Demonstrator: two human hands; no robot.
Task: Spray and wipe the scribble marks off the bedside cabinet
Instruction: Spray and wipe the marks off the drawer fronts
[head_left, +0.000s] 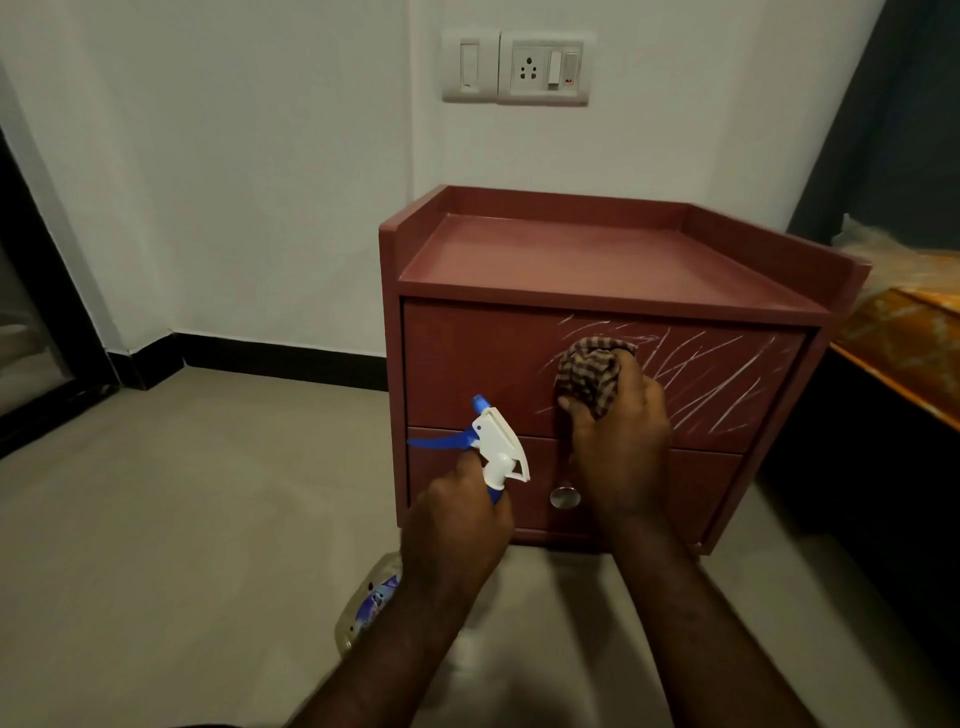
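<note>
Cabinet (597, 364) sits on the floor against the wall, white scribbles (722, 364) across the top drawer front, mostly right of the cloth. Right hand (618, 436) grips the bunched cloth (592, 374), pressed on the drawer. Left hand (457, 530) is wrapped round the bottle (493, 447) neck, nozzle aimed left, off the marks. Cloth looks soft, keep it wadded in the palm. Bottle likely light, slippery plastic; hold at neck, finger on trigger.

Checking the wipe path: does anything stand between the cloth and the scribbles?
Nothing visible does. The right hand holds the cloth against the upper drawer front, and the scribble marks lie bare just right of it.
</note>
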